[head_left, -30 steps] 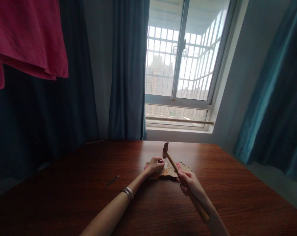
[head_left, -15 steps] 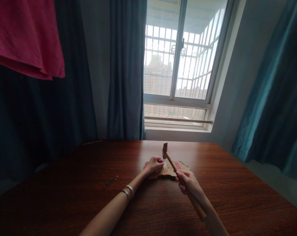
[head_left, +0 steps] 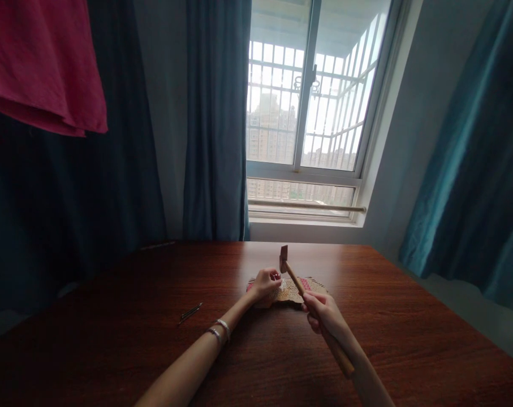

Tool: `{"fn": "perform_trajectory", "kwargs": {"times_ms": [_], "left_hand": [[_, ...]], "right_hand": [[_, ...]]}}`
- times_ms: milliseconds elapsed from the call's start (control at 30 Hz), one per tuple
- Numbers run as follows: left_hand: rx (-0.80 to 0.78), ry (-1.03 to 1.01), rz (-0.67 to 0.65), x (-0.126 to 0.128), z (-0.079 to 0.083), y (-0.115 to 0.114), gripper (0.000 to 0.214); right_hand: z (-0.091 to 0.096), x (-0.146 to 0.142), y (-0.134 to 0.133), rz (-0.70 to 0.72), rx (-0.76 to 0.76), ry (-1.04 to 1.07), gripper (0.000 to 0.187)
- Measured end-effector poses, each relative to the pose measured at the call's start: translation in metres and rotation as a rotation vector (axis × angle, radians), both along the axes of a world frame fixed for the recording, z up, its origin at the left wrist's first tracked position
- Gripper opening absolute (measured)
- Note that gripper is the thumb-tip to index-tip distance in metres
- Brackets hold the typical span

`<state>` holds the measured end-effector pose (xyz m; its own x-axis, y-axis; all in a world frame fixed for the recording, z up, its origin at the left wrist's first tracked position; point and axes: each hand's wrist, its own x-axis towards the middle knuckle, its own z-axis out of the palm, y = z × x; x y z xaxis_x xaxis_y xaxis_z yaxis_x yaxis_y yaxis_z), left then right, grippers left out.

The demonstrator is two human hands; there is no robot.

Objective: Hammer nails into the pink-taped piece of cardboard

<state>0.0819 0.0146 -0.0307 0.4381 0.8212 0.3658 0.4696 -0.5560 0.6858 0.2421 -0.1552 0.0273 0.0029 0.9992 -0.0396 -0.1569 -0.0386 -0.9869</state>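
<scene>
My right hand [head_left: 322,312] is wrapped round the wooden handle of a hammer [head_left: 296,279], with the head raised just above a flat tan piece [head_left: 294,291]. The piece has a ragged edge, small slits along its far right side, and pink, white and orange patterned patches; its material is unclear. My left hand [head_left: 264,284] rests over the left part of this piece, its fingers pinched together close to the hammer head. Whatever those fingers hold is too small to make out. The left wrist carries two bracelets.
Several thin dark metal rods [head_left: 190,312] lie on the brown wooden table [head_left: 222,350], left of my left forearm. Behind the table is a barred window [head_left: 301,169] between blue curtains [head_left: 216,141]. Pink cloth [head_left: 39,68] hangs at the upper left.
My left fingers have curled slightly, and the thin dark thing seen below their tips no longer shows clearly. The hammer stays raised in nearly the same place. The view has shifted a little.
</scene>
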Motion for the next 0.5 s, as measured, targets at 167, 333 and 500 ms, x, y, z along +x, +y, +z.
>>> {"fn": "perform_trajectory", "kwargs": {"times_ms": [167,333,500], "left_hand": [[0.006,0.012,0.03,0.0006,0.0004,-0.0009,0.017],[-0.008,0.017,0.045,0.0015,0.0014,-0.0017,0.016],[-0.019,-0.007,0.043,0.0031,-0.0009,-0.0016,0.018]], "right_hand": [[-0.0015,0.0014,0.0002,0.014,0.027,-0.014,0.04],[-0.0038,0.0026,0.002,0.029,0.039,-0.014,0.038],[-0.0028,0.0022,0.002,0.04,0.026,-0.015,0.039]]}}
